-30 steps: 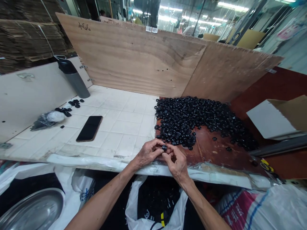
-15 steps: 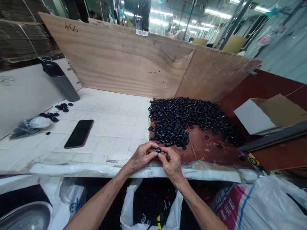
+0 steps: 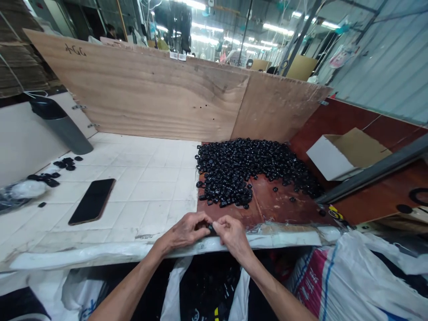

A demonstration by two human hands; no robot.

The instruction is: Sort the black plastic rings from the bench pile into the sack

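Workshop space with strip lights [image 3: 277, 29] spreads far beyond the grip, cut off by a tall plywood board [image 3: 150, 89] that stands behind the worktop, as I see it from my remote post through the head camera. Pale tile-patterned covering [image 3: 143, 174] lies ahead and left of the grip; brown surface [image 3: 267, 207] runs ahead and right. White sacking [image 3: 364, 267] bulges low to the right, and a white bag [image 3: 241, 294] gapes below, its dark contents beyond my reading. Straight ahead and slightly right sits a heap of black parts [image 3: 247, 165], well short of a cardboard box [image 3: 334, 160] farther right. Far left, a grey bottle [image 3: 67, 131] leans beyond a phone [image 3: 93, 203]. At the worktop's near edge my two hands meet: thumb and fingertips of the left hand [image 3: 187, 229] pinch a small black piece [image 3: 210, 227], and those of the right hand [image 3: 232, 236] close on it from the other side, hiding most of its shape. I judge a slip the chief risk: a piece this small, squeezed unevenly by two sets of fingertips, could pop loose and drop past the edge towards the bag, or skip forward and be lost among its lookalikes in the heap.
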